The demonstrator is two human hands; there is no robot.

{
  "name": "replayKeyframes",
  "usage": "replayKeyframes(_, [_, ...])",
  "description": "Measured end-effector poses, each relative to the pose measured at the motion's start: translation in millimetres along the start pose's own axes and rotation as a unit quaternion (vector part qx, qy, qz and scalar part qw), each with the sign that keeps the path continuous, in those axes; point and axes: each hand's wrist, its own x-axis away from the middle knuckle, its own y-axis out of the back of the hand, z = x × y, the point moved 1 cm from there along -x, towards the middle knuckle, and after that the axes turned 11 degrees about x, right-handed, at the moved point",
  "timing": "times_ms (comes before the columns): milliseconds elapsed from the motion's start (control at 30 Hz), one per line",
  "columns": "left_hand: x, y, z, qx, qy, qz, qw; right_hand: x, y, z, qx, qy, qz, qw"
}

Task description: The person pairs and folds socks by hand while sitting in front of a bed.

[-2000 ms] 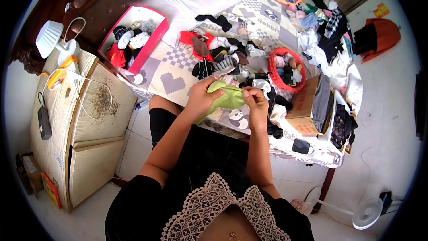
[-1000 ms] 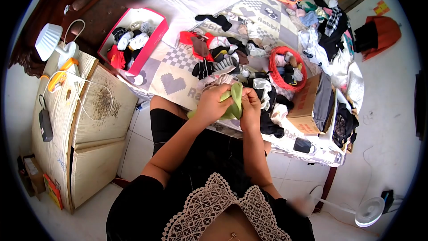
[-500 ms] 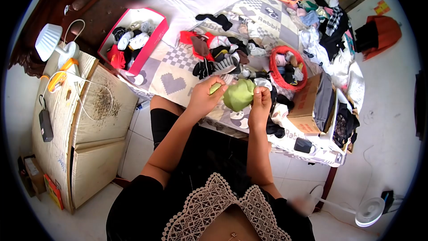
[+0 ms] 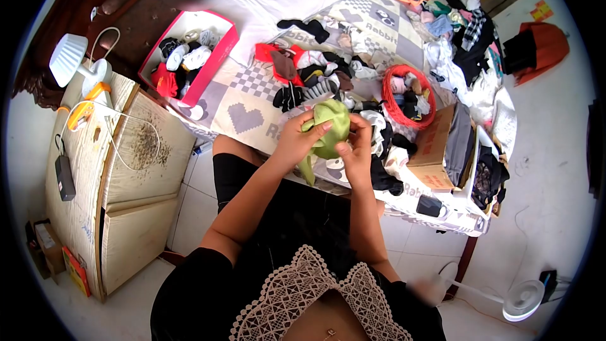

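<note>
Over the near edge of the bed, both hands work on a light green sock (image 4: 331,127), bunched up with a narrow end hanging below. My left hand (image 4: 303,136) pinches its left side, the thumb lying across the fabric. On the other side, my right hand (image 4: 358,148) grips the edge with thumb and bent fingers. Just beyond lies a pile of mixed socks (image 4: 315,76), mostly black, white, grey and red. A red round basket (image 4: 386,98) holding more socks stands to the right.
A pink-and-white box (image 4: 218,57) of rolled socks sits on the left of the bed. Right of me are a cardboard box (image 4: 432,161) and heaped clothes (image 4: 467,57). A wooden cabinet (image 4: 139,233) with a white lamp (image 4: 69,60) stands at left.
My hands have come closer together. The green sock, stretched between them before, is now bunched up, and a narrow end dangles below my left hand.
</note>
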Motion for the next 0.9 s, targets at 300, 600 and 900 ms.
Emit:
replayKeyframes(300, [-2,7,-11,-0.012,0.008,0.032,0.999,-1,1,-6,-0.149,-0.147,-0.076,0.975])
replayKeyframes(600, [-9,27,-16,0.152,0.064,-0.097,0.982,-9,20,6,-0.300,-0.163,-0.067,0.938])
replayKeyframes(900, [-9,20,-15,0.161,0.095,-0.092,0.978,-10,18,-12,-0.326,-0.226,-0.079,0.915])
